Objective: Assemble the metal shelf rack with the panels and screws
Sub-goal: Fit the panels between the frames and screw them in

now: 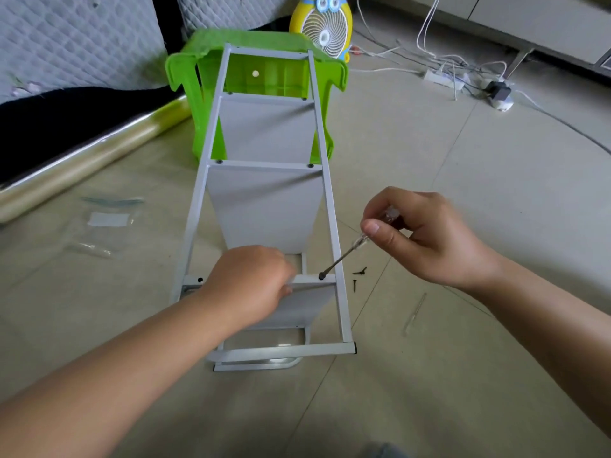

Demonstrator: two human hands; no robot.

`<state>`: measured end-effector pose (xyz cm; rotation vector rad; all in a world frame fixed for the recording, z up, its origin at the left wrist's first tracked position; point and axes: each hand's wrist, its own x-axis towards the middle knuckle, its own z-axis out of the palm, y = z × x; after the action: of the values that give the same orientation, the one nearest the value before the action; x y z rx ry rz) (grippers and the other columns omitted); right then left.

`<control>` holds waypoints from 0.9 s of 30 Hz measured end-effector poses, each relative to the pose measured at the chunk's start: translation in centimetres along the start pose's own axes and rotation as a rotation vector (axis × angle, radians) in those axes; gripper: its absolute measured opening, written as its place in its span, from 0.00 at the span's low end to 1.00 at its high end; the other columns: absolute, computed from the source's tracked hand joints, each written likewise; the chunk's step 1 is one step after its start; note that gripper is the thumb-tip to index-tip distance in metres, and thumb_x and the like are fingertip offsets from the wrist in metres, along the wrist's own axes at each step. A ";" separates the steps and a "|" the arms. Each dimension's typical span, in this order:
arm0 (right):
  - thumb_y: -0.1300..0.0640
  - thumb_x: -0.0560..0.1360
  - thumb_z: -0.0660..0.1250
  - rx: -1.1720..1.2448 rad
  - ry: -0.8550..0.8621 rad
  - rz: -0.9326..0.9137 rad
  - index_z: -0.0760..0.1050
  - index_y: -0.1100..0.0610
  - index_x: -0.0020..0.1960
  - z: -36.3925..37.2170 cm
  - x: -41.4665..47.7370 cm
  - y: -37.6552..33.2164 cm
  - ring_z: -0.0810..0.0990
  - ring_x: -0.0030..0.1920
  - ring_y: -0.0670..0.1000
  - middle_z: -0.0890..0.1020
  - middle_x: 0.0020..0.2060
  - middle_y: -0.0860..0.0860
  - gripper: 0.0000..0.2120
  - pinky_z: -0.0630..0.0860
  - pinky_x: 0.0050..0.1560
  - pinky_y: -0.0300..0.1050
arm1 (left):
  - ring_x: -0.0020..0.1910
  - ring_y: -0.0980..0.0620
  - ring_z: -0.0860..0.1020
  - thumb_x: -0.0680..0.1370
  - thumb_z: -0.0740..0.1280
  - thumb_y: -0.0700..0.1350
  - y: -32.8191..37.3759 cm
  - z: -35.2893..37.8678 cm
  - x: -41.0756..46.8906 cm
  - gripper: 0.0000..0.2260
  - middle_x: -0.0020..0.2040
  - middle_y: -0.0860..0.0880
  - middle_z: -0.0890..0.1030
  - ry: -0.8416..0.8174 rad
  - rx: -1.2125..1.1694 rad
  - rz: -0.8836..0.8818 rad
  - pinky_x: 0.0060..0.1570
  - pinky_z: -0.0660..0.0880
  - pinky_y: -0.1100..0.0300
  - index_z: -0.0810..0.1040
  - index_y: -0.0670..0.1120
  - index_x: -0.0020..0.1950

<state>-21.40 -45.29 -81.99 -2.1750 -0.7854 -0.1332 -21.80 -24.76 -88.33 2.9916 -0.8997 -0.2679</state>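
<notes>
A white metal shelf rack (325, 180) lies on its side on the floor, its far end against a green plastic stool (185, 77). Panels sit between its rails. My left hand (251, 279) grips the near crossbar and panel edge. My right hand (426, 233) holds a clear-handled screwdriver (344, 257) whose tip sits on a dark screw (321, 277) in the crossbar's right end. A second screw hole (200, 279) shows at the crossbar's left end. Three loose black screws (358, 276) lie on the floor just right of the rack.
An empty clear plastic bag (105, 226) lies left of the rack. A shiny roll (82, 160) and a quilted mattress are at the left. A yellow fan (325, 24) stands behind the stool. Cables and a power strip (443, 77) lie at the back right.
</notes>
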 end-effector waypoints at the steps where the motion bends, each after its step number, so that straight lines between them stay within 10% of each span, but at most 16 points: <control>1: 0.51 0.74 0.59 -0.005 -0.001 0.000 0.69 0.52 0.42 0.0 0.1 -0.1 0.70 0.29 0.43 0.71 0.28 0.40 0.06 0.64 0.30 0.25 | 0.54 0.50 0.73 0.80 0.57 0.51 0.0 0.0 -0.1 0.10 0.49 0.51 0.75 0.007 -0.002 0.003 0.40 0.62 0.62 0.75 0.47 0.49; 27: 0.52 0.73 0.59 -0.066 -0.130 -0.026 0.75 0.62 0.41 -0.3 1.4 -1.1 0.70 0.29 0.42 0.72 0.27 0.47 0.14 0.64 0.30 0.24 | 0.51 0.49 0.73 0.80 0.56 0.49 0.3 -0.5 -0.4 0.10 0.47 0.50 0.74 0.037 -0.042 -0.006 0.39 0.62 0.62 0.74 0.47 0.48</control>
<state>-20.85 -44.25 -80.63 -2.2539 -0.8934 -0.0313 -22.21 -24.77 -87.75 2.9509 -0.8714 -0.2280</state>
